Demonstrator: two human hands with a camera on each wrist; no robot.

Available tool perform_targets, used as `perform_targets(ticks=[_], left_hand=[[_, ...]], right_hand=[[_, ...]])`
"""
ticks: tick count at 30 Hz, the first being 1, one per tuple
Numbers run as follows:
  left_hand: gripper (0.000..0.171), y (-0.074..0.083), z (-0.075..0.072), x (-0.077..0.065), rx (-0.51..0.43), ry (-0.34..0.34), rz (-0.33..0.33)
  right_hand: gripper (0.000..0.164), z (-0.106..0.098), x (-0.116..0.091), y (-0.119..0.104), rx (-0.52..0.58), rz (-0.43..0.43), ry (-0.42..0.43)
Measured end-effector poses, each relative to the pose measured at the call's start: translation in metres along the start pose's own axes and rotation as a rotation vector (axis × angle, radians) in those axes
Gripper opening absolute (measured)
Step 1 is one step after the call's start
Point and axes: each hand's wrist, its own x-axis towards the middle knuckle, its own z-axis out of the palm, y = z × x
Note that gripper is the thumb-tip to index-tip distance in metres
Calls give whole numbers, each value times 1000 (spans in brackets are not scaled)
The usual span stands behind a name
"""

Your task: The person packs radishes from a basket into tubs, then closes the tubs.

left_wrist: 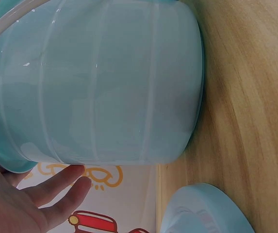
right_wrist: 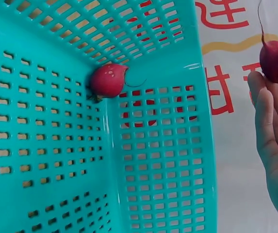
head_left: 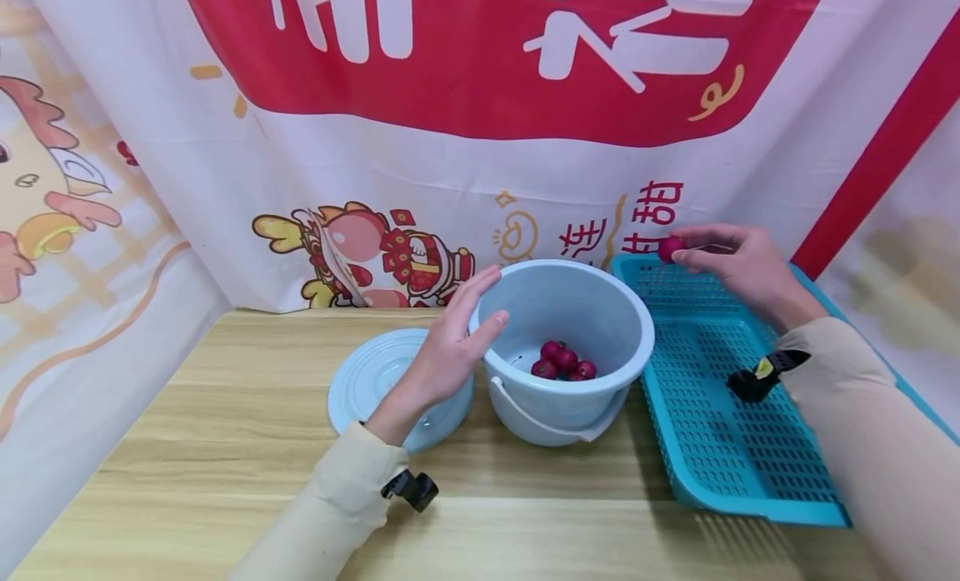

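A light blue bucket stands on the table with several red radishes at its bottom. My left hand rests against the bucket's left rim, its fingers fairly straight along the outside and the thumb over the edge. In the left wrist view, fingers lie beside the bucket wall. My right hand pinches one radish between thumb and fingers, above the far edge of the teal basket. In the right wrist view, this radish has a thin root; another radish lies in a basket corner.
A round light blue lid lies on the wooden table, left of the bucket and partly behind my left arm. A printed cloth hangs behind the table. The bucket's handle hangs down in front.
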Motion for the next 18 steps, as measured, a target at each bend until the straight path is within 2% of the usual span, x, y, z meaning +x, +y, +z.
perform_targets(ticks=[18], left_hand=[[63, -1, 0, 0, -4, -3, -1]], right_hand=[[75, 1, -6, -7, 57, -53, 59]])
